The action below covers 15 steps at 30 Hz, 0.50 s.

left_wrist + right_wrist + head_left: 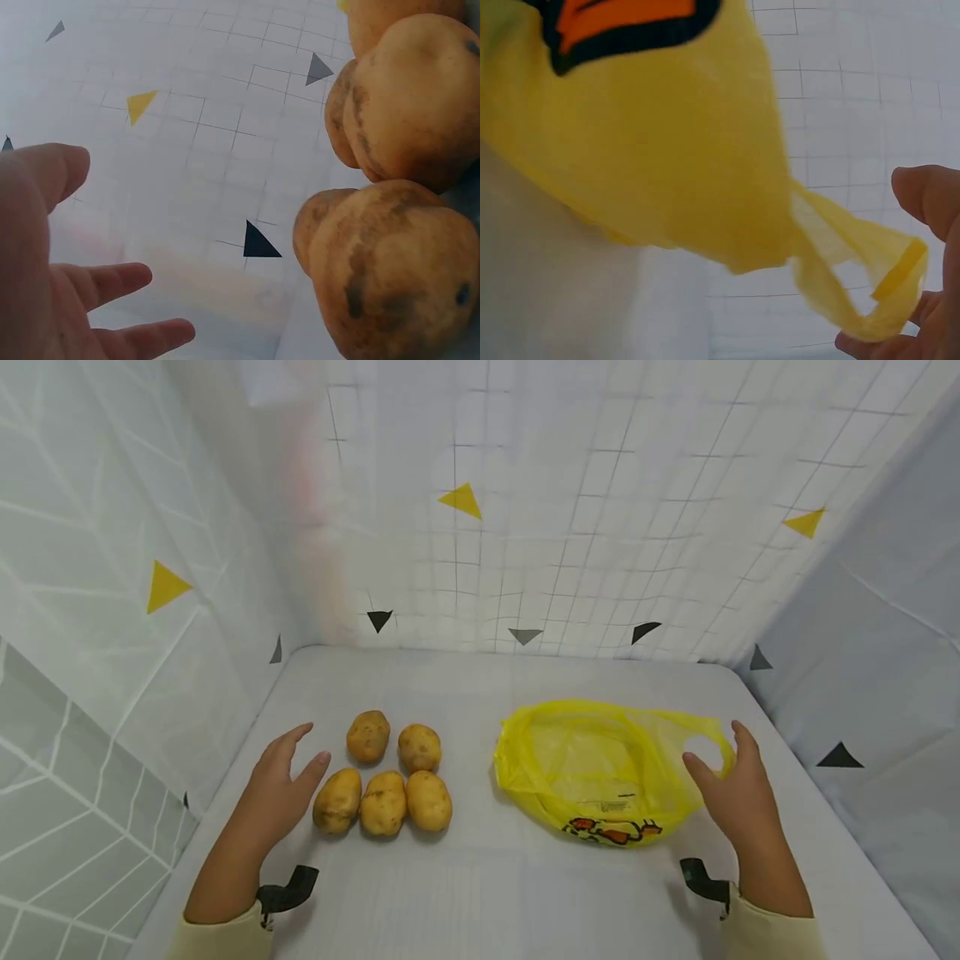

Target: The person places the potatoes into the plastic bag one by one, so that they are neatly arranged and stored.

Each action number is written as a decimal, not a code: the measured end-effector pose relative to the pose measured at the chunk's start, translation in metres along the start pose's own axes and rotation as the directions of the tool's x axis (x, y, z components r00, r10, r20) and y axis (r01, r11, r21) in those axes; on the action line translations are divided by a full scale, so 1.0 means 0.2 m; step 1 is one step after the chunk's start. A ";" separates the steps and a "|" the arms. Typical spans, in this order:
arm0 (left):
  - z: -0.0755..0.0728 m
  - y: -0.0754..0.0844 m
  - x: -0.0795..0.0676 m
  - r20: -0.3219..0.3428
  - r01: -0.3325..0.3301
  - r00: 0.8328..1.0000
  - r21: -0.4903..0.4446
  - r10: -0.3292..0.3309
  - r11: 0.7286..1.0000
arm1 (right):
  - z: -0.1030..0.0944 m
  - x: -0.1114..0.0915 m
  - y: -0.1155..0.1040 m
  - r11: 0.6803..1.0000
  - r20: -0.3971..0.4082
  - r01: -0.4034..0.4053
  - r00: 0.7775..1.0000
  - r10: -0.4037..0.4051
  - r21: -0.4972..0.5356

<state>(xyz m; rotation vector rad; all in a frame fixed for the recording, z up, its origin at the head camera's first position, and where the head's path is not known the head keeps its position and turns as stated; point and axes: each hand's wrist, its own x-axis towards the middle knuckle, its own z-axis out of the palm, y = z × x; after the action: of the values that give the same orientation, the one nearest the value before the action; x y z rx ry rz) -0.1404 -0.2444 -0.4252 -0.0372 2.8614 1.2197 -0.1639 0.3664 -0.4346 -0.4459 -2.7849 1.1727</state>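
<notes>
Several brown-yellow potatoes [383,804] lie in two rows on the left half of the table, seen close up in the left wrist view. Just left of them is my left hand [277,789], its thumb and fingers spread with nothing held. On the right lies a yellow plastic bag [525,785], its wide mouth open and a red and black print along its near side. My right hand [738,797] is at the bag's looped handle [904,285], thumb and fingers apart. Fingers lie beside or behind the loop; whether they touch it, I cannot tell.
The white table [480,893] is bounded at the back by a white grid-lined sheet [525,568] and at each side by hanging sheets. Black bands [288,891] sit at both wrists, beside beige sleeves [221,939].
</notes>
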 end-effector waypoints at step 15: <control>0.08 -0.17 -0.05 0.089 0.026 0.996 -0.127 -0.015 0.992 | 0.15 0.01 0.18 0.756 0.187 -0.200 0.977 0.104 0.624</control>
<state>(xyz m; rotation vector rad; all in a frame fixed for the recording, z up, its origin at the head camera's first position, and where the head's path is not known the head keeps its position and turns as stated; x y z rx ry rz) -0.1289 -0.2558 -0.4595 -0.0157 2.6984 1.3634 -0.1627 0.3694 -0.4818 -0.5315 -2.2437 2.1483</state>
